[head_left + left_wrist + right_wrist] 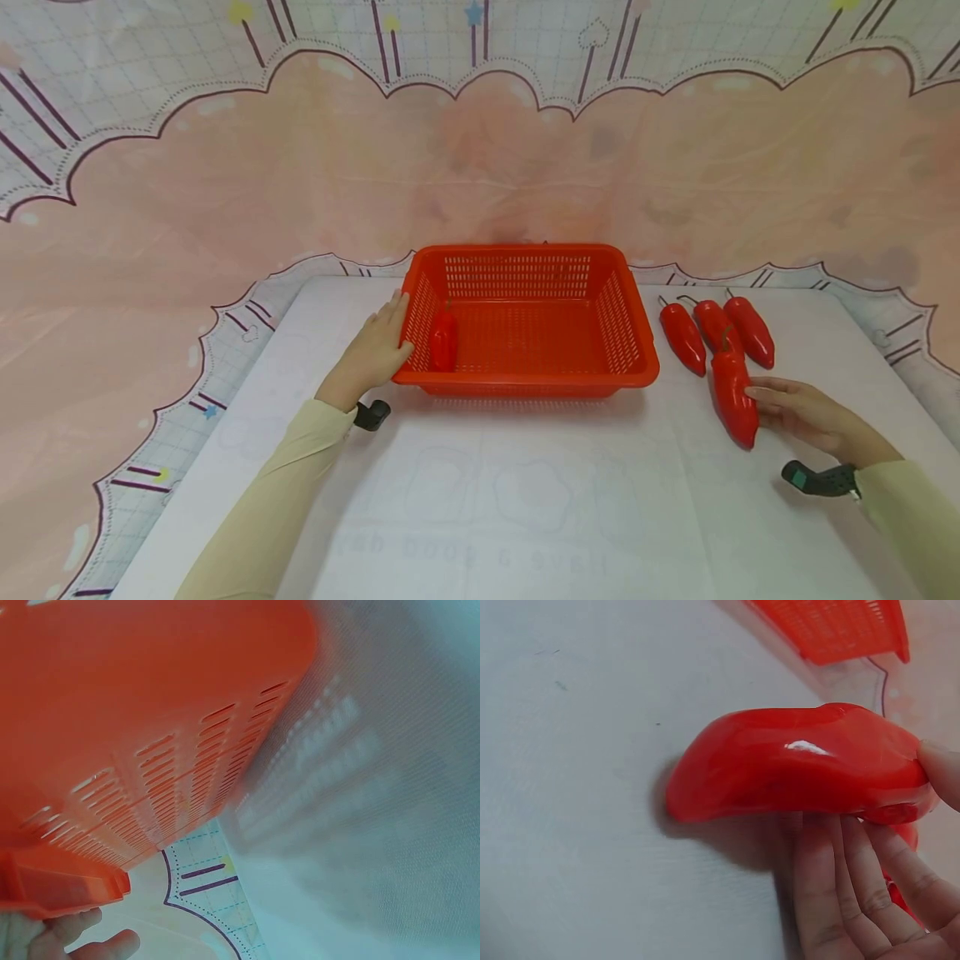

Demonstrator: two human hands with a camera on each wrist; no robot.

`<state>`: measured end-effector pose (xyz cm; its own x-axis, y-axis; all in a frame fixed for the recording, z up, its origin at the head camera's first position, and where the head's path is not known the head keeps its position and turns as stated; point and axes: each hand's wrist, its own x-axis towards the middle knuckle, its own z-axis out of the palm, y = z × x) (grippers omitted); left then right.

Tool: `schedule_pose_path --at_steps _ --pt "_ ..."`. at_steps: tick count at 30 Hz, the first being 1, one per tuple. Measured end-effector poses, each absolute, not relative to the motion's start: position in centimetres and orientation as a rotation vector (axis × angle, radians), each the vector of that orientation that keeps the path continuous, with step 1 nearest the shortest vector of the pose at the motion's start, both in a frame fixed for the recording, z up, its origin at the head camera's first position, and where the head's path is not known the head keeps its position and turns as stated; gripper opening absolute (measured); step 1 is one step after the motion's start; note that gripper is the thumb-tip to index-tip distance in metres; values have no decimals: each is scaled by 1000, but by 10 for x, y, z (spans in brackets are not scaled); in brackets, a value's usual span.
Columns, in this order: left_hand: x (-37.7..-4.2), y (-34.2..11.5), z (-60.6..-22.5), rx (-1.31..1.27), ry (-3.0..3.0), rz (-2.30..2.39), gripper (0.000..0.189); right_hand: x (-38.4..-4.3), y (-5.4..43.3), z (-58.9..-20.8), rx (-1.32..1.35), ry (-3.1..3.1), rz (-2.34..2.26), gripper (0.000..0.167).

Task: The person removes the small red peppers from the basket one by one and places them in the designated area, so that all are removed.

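My left hand (pixel 377 343) rests against the left rim of a red plastic basket (pixel 525 380), its fingers stretched along the edge. In the left wrist view the slotted basket wall (pixel 150 697) fills much of the frame, with fingertips (pixel 112 946) by the rim. One red pepper (pixel 444 340) stands inside, near the basket's left wall. On the right, my right hand (pixel 806 412) pinches a large glossy red pepper (pixel 733 396). The right wrist view shows the thumb (pixel 941 769) on one side of this pepper (pixel 795 761) and the fingers (pixel 817 870) on the other.
Beyond the held pepper, to the right of the basket, lie three more red peppers (pixel 682 337) with thin stems. A white cloth (pixel 480 500) covers the table. Behind it hangs a peach-coloured patterned backdrop (pixel 525 175).
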<state>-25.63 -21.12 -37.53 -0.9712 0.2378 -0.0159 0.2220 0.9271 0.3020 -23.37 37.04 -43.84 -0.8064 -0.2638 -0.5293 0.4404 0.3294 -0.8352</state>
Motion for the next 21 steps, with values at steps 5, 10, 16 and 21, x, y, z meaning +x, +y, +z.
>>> schedule_pose_path --at_steps 5,10,16,21 --pt "-257 -211 -375 347 3029 473 76 -233 372 -440 172 1929 -1608 50" --pt "-259 -212 -376 348 3031 472 76 -231 372 -438 179 1863 -1674 12" --pt "-259 -211 -374 343 3028 469 76 -231 372 -436 174 1882 -1634 13" --pt "-259 -211 -373 332 3026 484 76 -232 371 -433 165 1878 -1605 14"
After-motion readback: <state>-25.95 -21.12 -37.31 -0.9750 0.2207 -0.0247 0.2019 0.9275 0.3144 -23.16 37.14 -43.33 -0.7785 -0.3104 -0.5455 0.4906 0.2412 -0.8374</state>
